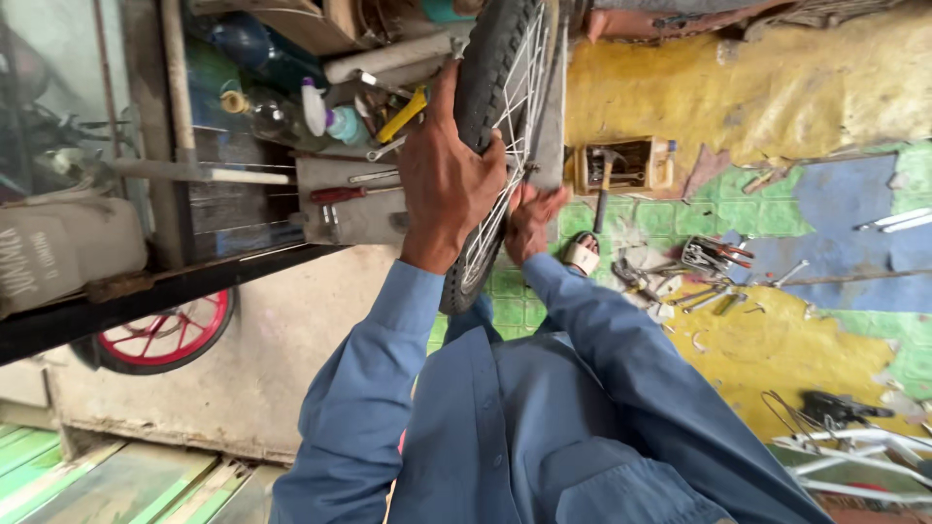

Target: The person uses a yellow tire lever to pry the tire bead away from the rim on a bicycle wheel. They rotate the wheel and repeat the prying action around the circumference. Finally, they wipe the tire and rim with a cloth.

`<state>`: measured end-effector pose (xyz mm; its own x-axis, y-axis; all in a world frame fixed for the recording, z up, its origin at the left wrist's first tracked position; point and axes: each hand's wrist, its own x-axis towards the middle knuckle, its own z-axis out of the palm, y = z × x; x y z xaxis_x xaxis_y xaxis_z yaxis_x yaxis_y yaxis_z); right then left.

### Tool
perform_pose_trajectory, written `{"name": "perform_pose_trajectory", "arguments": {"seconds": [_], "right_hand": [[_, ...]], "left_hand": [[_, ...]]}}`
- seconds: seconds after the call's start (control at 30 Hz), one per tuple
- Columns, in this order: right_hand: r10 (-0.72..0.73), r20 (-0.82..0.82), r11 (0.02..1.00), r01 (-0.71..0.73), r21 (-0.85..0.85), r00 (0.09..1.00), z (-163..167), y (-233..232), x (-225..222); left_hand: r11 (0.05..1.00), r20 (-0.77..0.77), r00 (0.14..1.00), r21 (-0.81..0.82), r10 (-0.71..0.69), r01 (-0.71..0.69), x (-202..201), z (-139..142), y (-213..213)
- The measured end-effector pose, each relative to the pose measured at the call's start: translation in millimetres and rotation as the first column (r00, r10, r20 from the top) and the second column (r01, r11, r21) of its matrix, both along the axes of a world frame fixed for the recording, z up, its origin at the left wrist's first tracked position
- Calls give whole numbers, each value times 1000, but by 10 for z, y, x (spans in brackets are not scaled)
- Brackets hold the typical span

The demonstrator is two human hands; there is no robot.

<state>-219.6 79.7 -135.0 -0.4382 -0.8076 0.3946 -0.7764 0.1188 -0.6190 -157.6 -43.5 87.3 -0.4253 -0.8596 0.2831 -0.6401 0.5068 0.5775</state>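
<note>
The left hand (445, 180) grips the black rubber tyre of a spoked bicycle wheel (490, 87), fingers wrapped over the tread. The right hand (532, 221) is at the silver wire spokes (513, 107), just right of the tyre. Both sleeves are blue. Far right, a hammer with a wooden handle (603, 184) and loose metal hand tools (694, 277) lie on the painted floor (777, 340). Near left stands a red-rimmed wheel (165, 335).

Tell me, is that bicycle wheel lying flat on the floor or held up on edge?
Held up on edge. The wheel stands upright off the floor; the left hand grips its tyre, and the right hand is at the spokes.
</note>
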Motion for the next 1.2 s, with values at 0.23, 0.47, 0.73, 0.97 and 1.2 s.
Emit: {"name": "perform_pose_trajectory", "arguments": {"seconds": [0.23,0.47,0.73,0.97,1.2], "right_hand": [[-225,713,814,-274,512,664,-47,-154,-474],[84,337,996,-86,-8,938,80,-369,-225],[193,512,952,-286,109,837,-5,94,168],[92,866,776,-580,247,492,328,251,-74],[50,991,986,-163,-30,122,379,3,42]], "left_hand": [[984,28,998,166,60,-64,-12,57,-125],[987,3,996,136,89,-89,19,25,-223],[997,-46,997,29,68,-67,-49,-93,-139],[995,-58,995,56,80,-77,-2,-83,-209],[992,-65,993,75,103,-98,91,-151,-204]]}}
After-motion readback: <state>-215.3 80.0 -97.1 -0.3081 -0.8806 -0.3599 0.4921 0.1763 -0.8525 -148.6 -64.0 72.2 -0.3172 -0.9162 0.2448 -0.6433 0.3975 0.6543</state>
